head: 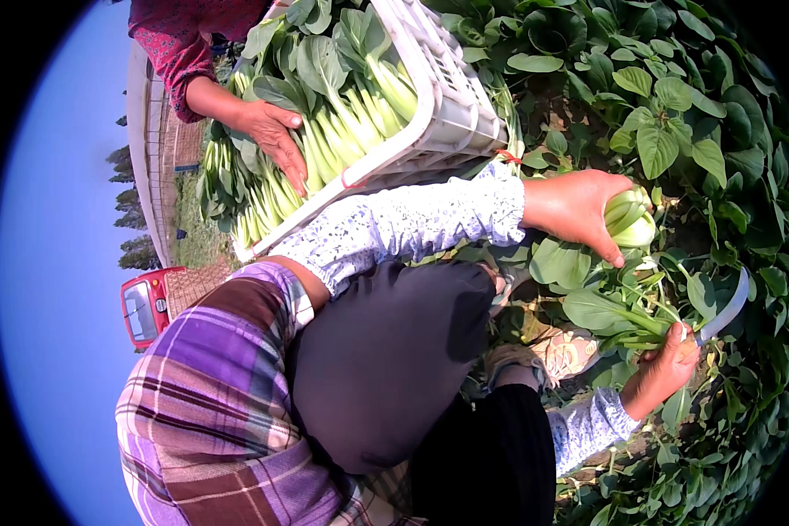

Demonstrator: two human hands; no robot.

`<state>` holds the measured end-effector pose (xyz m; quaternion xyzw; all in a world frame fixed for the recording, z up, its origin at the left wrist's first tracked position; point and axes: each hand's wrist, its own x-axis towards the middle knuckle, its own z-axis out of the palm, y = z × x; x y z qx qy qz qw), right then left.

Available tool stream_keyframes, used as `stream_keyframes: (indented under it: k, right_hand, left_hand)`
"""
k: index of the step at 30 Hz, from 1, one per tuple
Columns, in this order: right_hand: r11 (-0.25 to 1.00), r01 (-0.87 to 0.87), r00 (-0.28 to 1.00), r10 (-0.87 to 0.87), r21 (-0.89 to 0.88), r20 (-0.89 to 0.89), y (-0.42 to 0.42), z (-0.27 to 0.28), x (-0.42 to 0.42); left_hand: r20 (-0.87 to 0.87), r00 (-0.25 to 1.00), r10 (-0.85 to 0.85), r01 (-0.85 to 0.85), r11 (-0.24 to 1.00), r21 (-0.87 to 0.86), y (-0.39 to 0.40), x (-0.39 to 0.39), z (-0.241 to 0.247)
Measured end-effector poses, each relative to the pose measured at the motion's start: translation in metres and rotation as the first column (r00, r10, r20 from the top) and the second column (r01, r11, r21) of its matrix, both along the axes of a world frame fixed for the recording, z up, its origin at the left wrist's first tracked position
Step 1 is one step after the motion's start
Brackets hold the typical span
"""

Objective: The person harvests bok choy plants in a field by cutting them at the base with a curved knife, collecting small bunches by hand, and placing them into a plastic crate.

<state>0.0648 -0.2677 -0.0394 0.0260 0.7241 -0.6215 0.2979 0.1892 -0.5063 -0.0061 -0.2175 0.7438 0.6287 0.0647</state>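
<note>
My left hand (582,210) grips a head of bok choy (633,227), its pale base towards the far side; broad leaves show beneath the hand. My right hand (674,358) is closed around the wooden handle of a curved, sickle-like knife (728,308), its blade directed away from me. Leafy bok choy stalks (621,319) lie against that hand's fingers; whether it grips them too is unclear. Between the two hands are more cut-looking stems and leaves. My left forearm, in a patterned sleeve cover (414,220), passes alongside the crate.
A white plastic crate (427,125) full of bok choy (348,118) stands left of me. A co-worker's hand (273,135) rests on its contents. Leafy plants (749,197) grow in front. My shoe (565,355) stands among leaves. Behind are a red truck (146,309) and a greenhouse-like structure (146,151).
</note>
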Motion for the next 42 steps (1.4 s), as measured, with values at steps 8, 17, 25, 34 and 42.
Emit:
stream_keyframes:
  k: [8, 17, 25, 34, 42]
  right_hand:
    - [0.938, 0.201, 0.932, -0.095, -0.283, 0.349, -0.042, 0.019, 0.040]
    - [0.993, 0.002, 0.983, 0.020, -0.119, 0.180, -0.016, 0.008, 0.014]
    - [0.955, 0.289, 0.951, -0.294, 0.067, 0.094, 0.030, -0.010, -0.007]
    - [0.998, -0.065, 0.988, 0.062, 0.020, 0.143, -0.004, -0.045, -0.046]
    - [0.984, -0.128, 0.992, 0.128, 0.127, 0.007, -0.054, -0.101, -0.096]
  left_hand:
    - [0.045, 0.995, -0.085, 0.082, 0.995, 0.053, 0.055, -0.015, -0.010]
    - [0.108, 0.937, -0.331, 0.336, 0.942, -0.026, 0.038, -0.056, -0.010]
    - [0.389, 0.505, -0.770, 0.652, 0.045, -0.757, 0.040, -0.171, -0.003]
    - [0.460, 0.711, -0.533, 0.435, -0.181, -0.882, -0.039, -0.168, -0.075]
    - [0.296, 0.773, -0.560, 0.320, -0.058, -0.946, -0.050, -0.160, -0.083]
